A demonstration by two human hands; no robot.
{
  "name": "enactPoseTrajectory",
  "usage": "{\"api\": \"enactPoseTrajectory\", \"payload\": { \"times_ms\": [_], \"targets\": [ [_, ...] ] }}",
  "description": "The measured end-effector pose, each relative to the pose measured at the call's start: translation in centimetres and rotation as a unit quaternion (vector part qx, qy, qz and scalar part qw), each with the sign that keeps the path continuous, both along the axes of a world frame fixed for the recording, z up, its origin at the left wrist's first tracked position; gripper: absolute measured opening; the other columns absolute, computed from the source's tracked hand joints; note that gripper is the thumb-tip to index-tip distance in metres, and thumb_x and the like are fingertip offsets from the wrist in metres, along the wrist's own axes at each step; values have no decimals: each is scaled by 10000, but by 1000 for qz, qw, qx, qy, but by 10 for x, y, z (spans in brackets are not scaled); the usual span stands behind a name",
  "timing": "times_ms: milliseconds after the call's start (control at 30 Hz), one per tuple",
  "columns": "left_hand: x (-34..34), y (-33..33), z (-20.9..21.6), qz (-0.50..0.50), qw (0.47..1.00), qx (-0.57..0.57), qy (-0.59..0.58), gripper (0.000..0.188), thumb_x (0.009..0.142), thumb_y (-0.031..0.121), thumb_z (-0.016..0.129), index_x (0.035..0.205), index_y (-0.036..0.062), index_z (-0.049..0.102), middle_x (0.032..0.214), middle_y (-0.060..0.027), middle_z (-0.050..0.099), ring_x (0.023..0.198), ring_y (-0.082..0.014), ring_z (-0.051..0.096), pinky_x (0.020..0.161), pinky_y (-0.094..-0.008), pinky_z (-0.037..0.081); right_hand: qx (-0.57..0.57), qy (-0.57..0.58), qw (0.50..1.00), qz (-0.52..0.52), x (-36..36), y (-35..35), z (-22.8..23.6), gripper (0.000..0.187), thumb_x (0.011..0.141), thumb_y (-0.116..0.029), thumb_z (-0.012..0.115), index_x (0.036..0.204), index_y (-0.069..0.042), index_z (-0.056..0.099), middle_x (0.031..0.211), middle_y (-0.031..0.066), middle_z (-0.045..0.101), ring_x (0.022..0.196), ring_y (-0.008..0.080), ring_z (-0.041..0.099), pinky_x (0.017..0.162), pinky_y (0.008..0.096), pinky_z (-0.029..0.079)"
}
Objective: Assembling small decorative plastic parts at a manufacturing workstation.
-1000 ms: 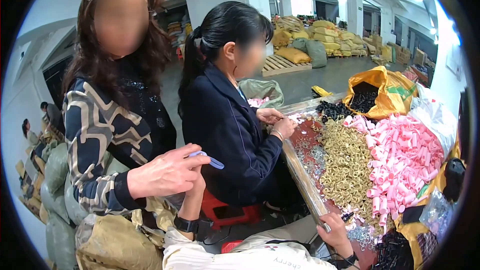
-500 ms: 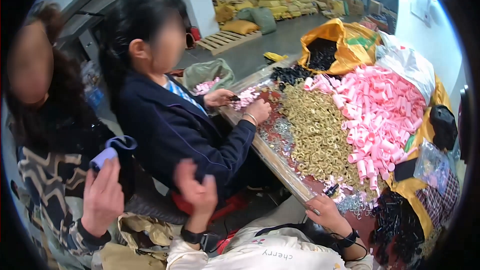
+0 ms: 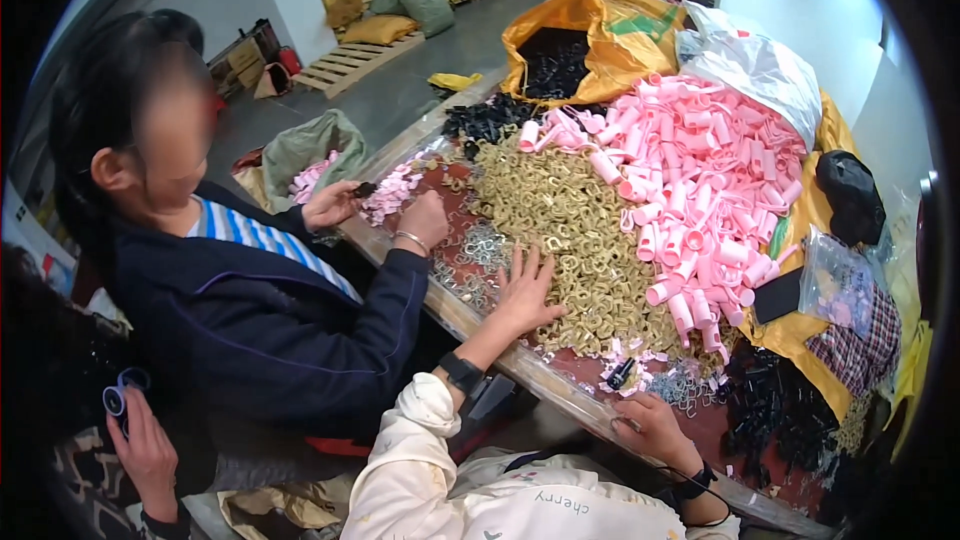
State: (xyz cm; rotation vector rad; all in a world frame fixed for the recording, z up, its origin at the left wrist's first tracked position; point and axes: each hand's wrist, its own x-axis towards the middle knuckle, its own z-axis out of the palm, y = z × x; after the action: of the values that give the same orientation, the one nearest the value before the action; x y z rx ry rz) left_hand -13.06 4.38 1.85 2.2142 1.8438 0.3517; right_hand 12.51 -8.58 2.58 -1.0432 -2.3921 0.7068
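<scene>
Gold-coloured metal rings [image 3: 570, 230] lie heaped on the red tabletop [image 3: 708, 438], mostly beyond the person's hands. The left hand [image 3: 524, 298] touches the heap's near left side, palm down, fingers spread apart. Well apart from it, the right hand [image 3: 657, 432] rests at the table's near edge, nearer the body than the rings, fingers curled; whether it grips anything I cannot tell. Just beyond it lies a small black piece [image 3: 620, 374], with pink tubes [image 3: 710, 175] right of the rings.
</scene>
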Motion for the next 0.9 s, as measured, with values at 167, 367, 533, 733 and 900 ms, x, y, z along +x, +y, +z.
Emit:
{"api": "enactPoseTrajectory", "payload": {
  "times_ms": [167,367,533,733,900],
  "targets": [
    [6,-9,-13,-50,991,72,-97,677,713,350,628,1239,32,345,1311,-186,275,1224,-386,217,991,-423,238,-63,-18,996,-56,17,1,-3,198,662,-115,623,844,-59,570,781,98,545,713,262,539,636,344,419],
    [36,-44,-15,-186,933,29,-307,533,709,250,653,1137,-4,461,1131,-194,485,1064,-345,458,878,-387,394,103,-17,986,-132,8,18,-13,323,630,-121,647,924,-43,538,894,114,517,816,281,498,699,369,389],
    [54,-71,-16,-205,915,-89,-336,434,727,114,639,1106,-23,478,1009,-144,553,880,-225,570,721,-294,480,94,-92,978,-164,-7,30,-7,433,614,-153,663,1002,-40,507,998,122,473,911,285,453,753,380,352],
    [65,-79,-39,-139,829,-276,-466,393,767,34,594,1130,-17,453,1006,-85,543,839,-114,552,693,-226,473,97,-136,972,-166,-6,37,-21,488,603,-190,676,1032,-40,498,1026,114,461,935,281,437,752,357,342],
    [60,-66,-51,-77,749,-268,-602,389,782,40,578,1144,-7,442,1023,-73,534,820,-100,545,688,-215,467,106,-103,974,-172,-3,36,-29,501,589,-191,687,1027,-36,499,1024,113,469,931,281,448,767,362,346]
  ]
}}
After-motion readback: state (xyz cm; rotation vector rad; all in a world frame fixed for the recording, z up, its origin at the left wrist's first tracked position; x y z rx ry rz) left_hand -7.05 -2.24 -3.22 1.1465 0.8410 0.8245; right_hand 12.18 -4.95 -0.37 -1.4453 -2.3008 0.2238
